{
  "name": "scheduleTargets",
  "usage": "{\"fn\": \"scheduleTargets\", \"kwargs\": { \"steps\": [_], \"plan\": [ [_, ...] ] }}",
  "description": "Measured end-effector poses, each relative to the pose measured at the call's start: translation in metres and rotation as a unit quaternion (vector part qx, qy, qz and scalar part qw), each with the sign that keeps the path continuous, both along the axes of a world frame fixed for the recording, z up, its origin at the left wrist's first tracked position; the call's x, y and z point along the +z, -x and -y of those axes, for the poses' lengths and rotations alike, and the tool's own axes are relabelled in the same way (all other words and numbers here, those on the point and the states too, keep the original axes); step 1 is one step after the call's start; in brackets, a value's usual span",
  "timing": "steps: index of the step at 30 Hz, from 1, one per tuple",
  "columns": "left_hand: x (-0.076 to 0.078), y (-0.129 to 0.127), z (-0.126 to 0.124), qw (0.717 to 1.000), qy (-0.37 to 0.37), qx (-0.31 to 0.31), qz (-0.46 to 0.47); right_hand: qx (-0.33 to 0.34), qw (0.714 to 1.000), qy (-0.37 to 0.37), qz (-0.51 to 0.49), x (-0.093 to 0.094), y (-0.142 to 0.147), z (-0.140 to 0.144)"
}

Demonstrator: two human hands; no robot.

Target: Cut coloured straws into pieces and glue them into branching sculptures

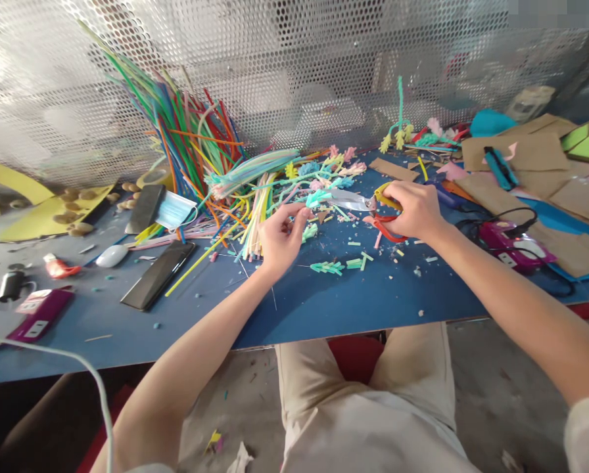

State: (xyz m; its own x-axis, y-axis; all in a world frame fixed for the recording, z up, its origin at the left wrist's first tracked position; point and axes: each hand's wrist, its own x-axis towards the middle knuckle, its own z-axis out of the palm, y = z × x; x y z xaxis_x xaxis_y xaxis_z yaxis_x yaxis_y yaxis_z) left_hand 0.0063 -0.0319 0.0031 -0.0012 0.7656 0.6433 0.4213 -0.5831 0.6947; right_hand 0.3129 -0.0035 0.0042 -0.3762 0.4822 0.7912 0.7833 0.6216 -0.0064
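Note:
My right hand (415, 207) is closed around the handles of a pair of scissors (346, 200), one yellow and one red. The blades point left, toward my left hand (282, 240). Thumb and fingers of that hand pinch together beside a small turquoise sprig (319, 198), which lies at the blade tips. Whether the blades touch it I cannot tell. Below on the blue table lies a green leaf-like sprig (327, 267), with short green cut pieces (357, 263) beside it. Another pale green sprig (309, 232) shows just right of my left fingers.
Bundled coloured strips (176, 131) lean on the perforated metal screen (314, 66) behind. A black phone (159, 276), face mask (175, 211) and white mouse (112, 256) lie left. Cardboard pieces (516, 154) and a purple power strip (516, 246) with cables occupy the right.

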Motion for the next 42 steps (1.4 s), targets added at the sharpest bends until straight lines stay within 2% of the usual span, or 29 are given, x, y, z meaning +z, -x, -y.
{"fn": "scheduleTargets", "kwargs": {
  "steps": [12, 22, 29, 33, 42],
  "plan": [
    [-0.0006, -0.0002, -0.0011, 1.000, -0.003, -0.001, 0.000, 0.002, 1.000, 0.013, 0.008, 0.0004, 0.0036, 0.0018],
    [0.0008, -0.0006, 0.0005, 1.000, -0.006, 0.002, 0.008, -0.027, 0.999, 0.031, 0.017, 0.0035, 0.0003, 0.0057],
    [0.0030, 0.0048, -0.0037, 0.996, -0.063, 0.043, -0.049, -0.030, 0.993, 0.031, -0.111, -0.0010, 0.0044, 0.0028],
    [0.0021, 0.0074, -0.0061, 0.990, -0.105, 0.056, -0.082, -0.018, 0.981, 0.068, -0.179, -0.0037, 0.0075, 0.0036],
    [0.0040, 0.0056, -0.0007, 0.985, -0.141, 0.056, -0.084, -0.005, 0.999, 0.002, -0.049, 0.0043, 0.0033, 0.0074]
  ]
}}
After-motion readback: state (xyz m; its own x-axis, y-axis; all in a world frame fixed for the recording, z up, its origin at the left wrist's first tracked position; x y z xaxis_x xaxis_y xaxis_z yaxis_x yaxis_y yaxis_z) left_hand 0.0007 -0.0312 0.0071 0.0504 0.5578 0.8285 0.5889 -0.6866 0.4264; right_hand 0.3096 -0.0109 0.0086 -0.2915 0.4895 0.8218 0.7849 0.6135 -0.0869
